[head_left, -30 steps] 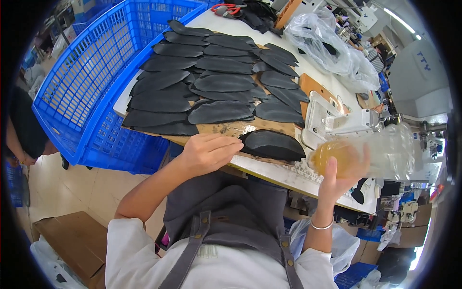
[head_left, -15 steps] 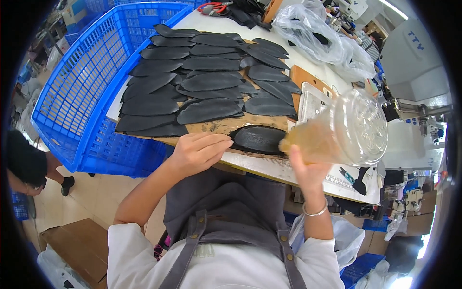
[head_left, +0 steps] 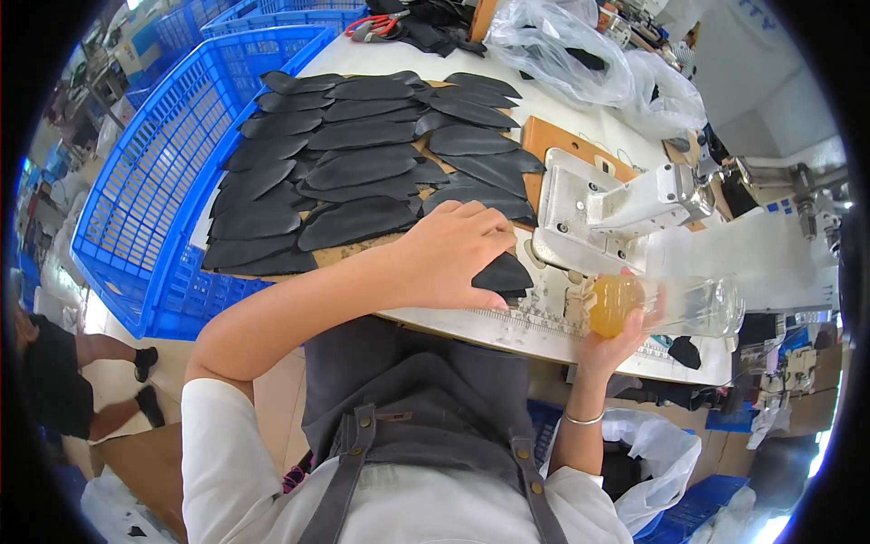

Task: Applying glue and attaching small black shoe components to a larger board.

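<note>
Palm down, my left hand point(head_left: 458, 256) arches over a small stack of black, leaf-shaped pieces point(head_left: 506, 276) at the table's front edge. Its thumb and curled fingers are apart, and the hand hides the stack's left part. To the right, my right hand point(head_left: 625, 334) grips a clear glass jar point(head_left: 702, 306) tipped on its side. Amber liquid point(head_left: 617, 304) shows in the jar's end nearest my fingers. Beyond my left hand, many more flat black pieces point(head_left: 362, 168) lie in overlapping rows on a brown board.
A blue plastic crate point(head_left: 168, 195) stands left of the table. A white machine arm with a metal plate point(head_left: 580, 213) is beyond the jar. Clear plastic bags point(head_left: 562, 54) and red-handled pliers point(head_left: 376, 27) lie at the back. A ruler strip runs along the front edge.
My left hand has moved right, over the front pieces, and loosened from a pinch. The jar has swung right and lower, away from the pieces, uncovering the machine arm. The whole view has shifted.
</note>
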A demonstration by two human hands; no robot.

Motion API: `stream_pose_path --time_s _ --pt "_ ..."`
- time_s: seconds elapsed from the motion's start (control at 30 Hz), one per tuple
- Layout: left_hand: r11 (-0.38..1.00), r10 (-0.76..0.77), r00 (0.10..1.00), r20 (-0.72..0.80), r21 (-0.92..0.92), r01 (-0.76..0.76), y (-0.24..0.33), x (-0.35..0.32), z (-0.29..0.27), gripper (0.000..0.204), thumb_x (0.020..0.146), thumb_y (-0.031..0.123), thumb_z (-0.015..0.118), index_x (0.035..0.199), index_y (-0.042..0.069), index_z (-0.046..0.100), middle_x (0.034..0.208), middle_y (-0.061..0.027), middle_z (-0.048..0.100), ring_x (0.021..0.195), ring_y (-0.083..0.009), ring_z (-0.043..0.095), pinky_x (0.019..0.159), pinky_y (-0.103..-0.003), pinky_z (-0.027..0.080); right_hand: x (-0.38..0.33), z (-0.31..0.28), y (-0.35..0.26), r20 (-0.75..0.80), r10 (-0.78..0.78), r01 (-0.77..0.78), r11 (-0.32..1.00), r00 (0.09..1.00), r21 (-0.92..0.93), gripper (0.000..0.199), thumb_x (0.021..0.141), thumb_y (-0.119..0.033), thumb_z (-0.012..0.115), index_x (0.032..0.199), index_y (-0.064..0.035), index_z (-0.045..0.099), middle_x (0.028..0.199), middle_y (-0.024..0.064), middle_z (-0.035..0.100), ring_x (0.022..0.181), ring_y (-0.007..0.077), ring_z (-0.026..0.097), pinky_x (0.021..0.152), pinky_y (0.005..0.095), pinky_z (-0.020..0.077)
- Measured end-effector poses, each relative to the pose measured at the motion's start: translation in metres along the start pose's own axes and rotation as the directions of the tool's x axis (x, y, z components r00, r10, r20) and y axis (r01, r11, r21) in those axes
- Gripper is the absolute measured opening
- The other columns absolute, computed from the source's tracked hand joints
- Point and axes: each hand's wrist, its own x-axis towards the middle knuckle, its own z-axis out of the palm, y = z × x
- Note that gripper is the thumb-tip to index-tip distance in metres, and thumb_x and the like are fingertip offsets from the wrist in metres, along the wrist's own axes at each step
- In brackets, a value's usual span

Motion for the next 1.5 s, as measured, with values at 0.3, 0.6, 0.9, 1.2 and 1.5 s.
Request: stream_pose_path --time_s 0.3,0.6,0.9,1.2,1.5 --pt "0.999 -0.022 0.998 0.062 0.03 0.02 0.006 0.016 0.002 0.042 0.073 0.034 0.068 0.102 0.005 0.059 0.104 -0.0096 0.056 0.1 -0.0263 0.051 0.09 -0.037 0.036 0.0 -0.006 -0.001 0.077 0.015 -0.013 1.0 0.997 -0.02 0.069 0.085 -0.044 0.051 0.135 -0.0067 0.021 0.115 0.0254 0.047 0.098 0.0319 0.056 0.084 0.0398 0.0486" --pt "1.0 0.022 1.0 0.021 0.003 -0.022 0.007 0.011 -0.002 0.042 0.074 0.03 0.068 0.104 0.002 0.059 0.108 -0.01 0.056 0.102 -0.0263 0.051 0.092 -0.037 0.036 -0.005 -0.002 -0.003 0.196 -0.009 0.008 1.0 0.981 0.009 0.082 0.081 -0.054 0.053 0.137 -0.0069 0.016 0.111 0.0247 0.048 0.089 0.0307 0.06 0.074 0.0381 0.0514" --pt "0.975 0.118 0.986 -0.114 0.204 -0.093 0.021 0.002 0.006 0.046 0.068 0.034 0.071 0.097 0.002 0.057 0.105 -0.0091 0.056 0.098 -0.0246 0.051 0.091 -0.038 0.037 -0.007 0.004 -0.007 0.156 0.1 -0.118 0.987 0.983 0.107 0.093 0.071 -0.052 0.066 0.135 -0.0078 0.016 0.108 0.0235 0.05 0.088 0.0298 0.06 0.077 0.0405 0.0522" --pt "0.997 0.021 0.989 -0.143 0.075 -0.01 0.025 0.025 0.015 0.038 0.061 0.028 0.076 0.077 0.008 0.047 0.086 -0.0047 0.045 0.086 -0.0223 0.046 0.078 -0.034 0.036 -0.007 0.005 -0.008 0.182 0.14 -0.167 0.976 0.973 0.139 0.09 0.072 -0.049 0.066 0.136 -0.0101 0.016 0.109 0.0241 0.05 0.089 0.0305 0.06 0.077 0.0399 0.0517" --pt "0.999 0.026 0.996 -0.081 -0.021 -0.027 0.022 0.031 0.019 0.028 0.063 0.019 0.073 0.076 0.009 0.05 0.081 -0.0037 0.047 0.08 -0.0217 0.048 0.076 -0.034 0.035 -0.007 0.004 -0.008 0.182 0.141 -0.168 0.975 0.973 0.143 0.092 0.072 -0.049 0.067 0.137 -0.0088 0.015 0.108 0.0241 0.05 0.088 0.0298 0.06 0.075 0.0382 0.0518"
